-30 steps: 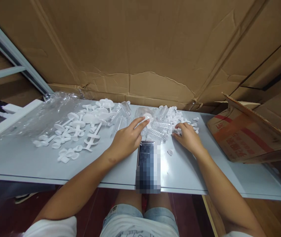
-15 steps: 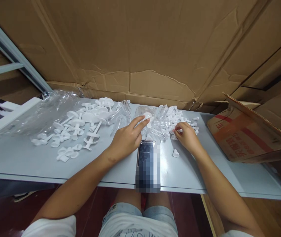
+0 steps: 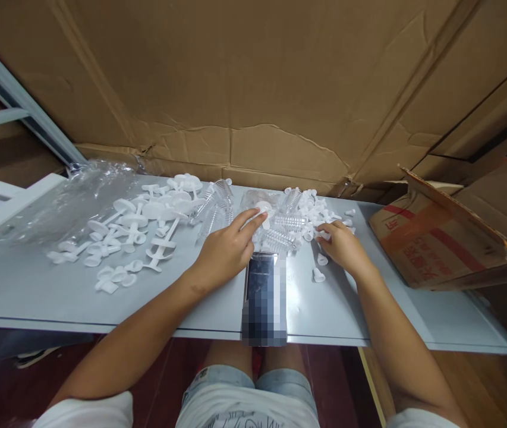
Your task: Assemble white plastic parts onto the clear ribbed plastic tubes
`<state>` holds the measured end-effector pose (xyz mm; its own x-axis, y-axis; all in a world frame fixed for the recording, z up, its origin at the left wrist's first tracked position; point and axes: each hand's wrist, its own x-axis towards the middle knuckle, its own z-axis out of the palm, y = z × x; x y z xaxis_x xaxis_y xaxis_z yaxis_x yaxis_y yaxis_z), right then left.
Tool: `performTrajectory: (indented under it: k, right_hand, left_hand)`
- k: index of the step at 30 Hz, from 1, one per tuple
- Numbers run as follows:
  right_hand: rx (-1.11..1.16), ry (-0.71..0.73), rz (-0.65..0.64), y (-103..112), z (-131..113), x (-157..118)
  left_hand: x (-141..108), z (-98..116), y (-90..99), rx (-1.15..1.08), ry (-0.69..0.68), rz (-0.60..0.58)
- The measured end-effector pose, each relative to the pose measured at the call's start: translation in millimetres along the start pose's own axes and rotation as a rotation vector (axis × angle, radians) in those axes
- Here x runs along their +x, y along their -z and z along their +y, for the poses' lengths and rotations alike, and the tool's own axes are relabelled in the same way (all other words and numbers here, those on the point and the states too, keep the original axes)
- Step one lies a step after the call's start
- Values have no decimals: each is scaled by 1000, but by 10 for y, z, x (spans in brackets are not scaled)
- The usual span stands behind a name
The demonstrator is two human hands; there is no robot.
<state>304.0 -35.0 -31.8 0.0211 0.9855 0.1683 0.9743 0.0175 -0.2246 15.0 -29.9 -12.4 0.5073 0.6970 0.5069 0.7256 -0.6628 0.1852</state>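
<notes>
My left hand (image 3: 226, 249) rests on the grey table (image 3: 34, 291), its forefinger stretched onto a white round cap (image 3: 263, 207) lying on clear ribbed plastic tubes (image 3: 280, 235). My right hand (image 3: 342, 246) lies palm down at the edge of a heap of small white plastic caps (image 3: 315, 211), fingertips touching them. Two loose white caps (image 3: 319, 267) lie just left of that hand. A phone (image 3: 264, 297) lies flat between my forearms. Whether the right fingers pinch a cap is hidden.
White plunger-like parts (image 3: 137, 229) are spread left of my left hand, with a crumpled clear plastic bag (image 3: 70, 202) beyond them. A torn cardboard box (image 3: 440, 244) sits at the right. Cardboard sheets (image 3: 253, 89) wall the back.
My right hand has drawn small white caps out of the heap toward me, leaving two loose ones beside it. My left hand has stayed in place. The view has shifted slightly.
</notes>
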Motion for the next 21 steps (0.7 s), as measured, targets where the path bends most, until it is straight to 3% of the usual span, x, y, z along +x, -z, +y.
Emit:
performTrajectory:
  k: [7,13,15,21]
  right_hand:
    - [48,12,1,2,-22,32]
    - [334,-97,85,174,-24,2]
    - [309,-77,79,265,12,-30]
    - [135,-17,-94,547,169,-198]
  left_hand:
    - [-2,2,10,7,-3,-8]
    - [-1,3,6,18,-6,-6]
    - [-2,5,7,17,-5,-9]
    - [-5,3,11,18,-12,-7]
